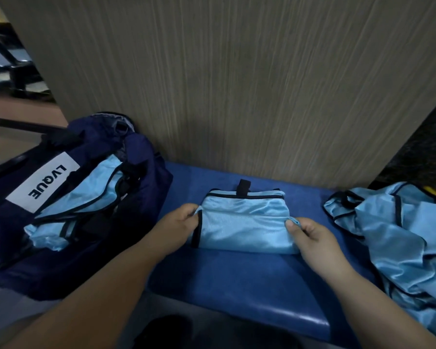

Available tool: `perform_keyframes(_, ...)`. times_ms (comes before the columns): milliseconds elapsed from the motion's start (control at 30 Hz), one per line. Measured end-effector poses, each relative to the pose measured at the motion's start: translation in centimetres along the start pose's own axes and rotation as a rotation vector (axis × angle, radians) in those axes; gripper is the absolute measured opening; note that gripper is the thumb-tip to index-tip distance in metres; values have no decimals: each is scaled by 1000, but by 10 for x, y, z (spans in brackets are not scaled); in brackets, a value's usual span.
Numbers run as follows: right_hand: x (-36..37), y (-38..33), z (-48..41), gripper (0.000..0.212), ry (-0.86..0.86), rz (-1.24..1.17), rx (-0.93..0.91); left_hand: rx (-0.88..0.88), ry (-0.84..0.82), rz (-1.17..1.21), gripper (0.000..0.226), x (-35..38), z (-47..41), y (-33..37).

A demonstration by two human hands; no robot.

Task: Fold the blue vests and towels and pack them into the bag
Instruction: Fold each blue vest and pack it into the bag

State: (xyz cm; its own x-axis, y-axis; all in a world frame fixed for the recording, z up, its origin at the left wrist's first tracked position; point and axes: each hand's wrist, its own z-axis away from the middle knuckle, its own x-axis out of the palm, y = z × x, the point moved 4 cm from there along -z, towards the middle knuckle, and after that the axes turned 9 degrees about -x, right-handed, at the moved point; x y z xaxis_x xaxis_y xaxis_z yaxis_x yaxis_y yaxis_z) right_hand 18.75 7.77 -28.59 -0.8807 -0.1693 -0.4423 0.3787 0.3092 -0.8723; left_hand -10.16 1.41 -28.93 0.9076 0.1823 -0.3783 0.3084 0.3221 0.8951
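Observation:
A light blue mesh vest (242, 222) with black trim lies folded into a small rectangle on the blue bench (237, 285). My left hand (179, 222) pinches its left edge by the black trim. My right hand (310, 235) pinches its right edge between thumb and fingers. To the left sits an open navy bag (141, 157) with a white LVQUE label; light blue vests (86, 195) lie inside its opening. A loose heap of more light blue vests (400, 235) lies on the right end of the bench.
A tall wood-grain panel (237, 84) stands right behind the bench. A dark rod (23, 124) and metal frames show at the far left. The floor lies below the bench's front edge.

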Motion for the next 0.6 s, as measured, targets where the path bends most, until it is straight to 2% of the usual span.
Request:
perform_keyframes(67,2,2,-4,24,20,56,14,-13,39,13,9,0,-2,0)
perform_keyframes(200,5,1,-6,26,19,173,28,18,135,88,22,-3,-2,6)
perform_keyframes(267,6,-1,-6,21,19,232,20,115,184,67,23,-2,6,14)
perform_keyframes(333,7,-3,-5,11,19,272,-2,317,196,-39,21,-1,16,25)
perform_keyframes(400,7,-6,-5,6,26,324,-26,530,140,-250,15,4,20,27)
perform_keyframes(433,7,-7,-5,12,32,347,-43,579,95,-352,13,7,20,24)
perform_keyframes(533,5,-10,-6,20,53,396,-83,499,-55,-544,12,11,17,13)
perform_keyframes(600,1,-12,-6,22,44,436,-157,415,-122,-594,27,10,15,6)
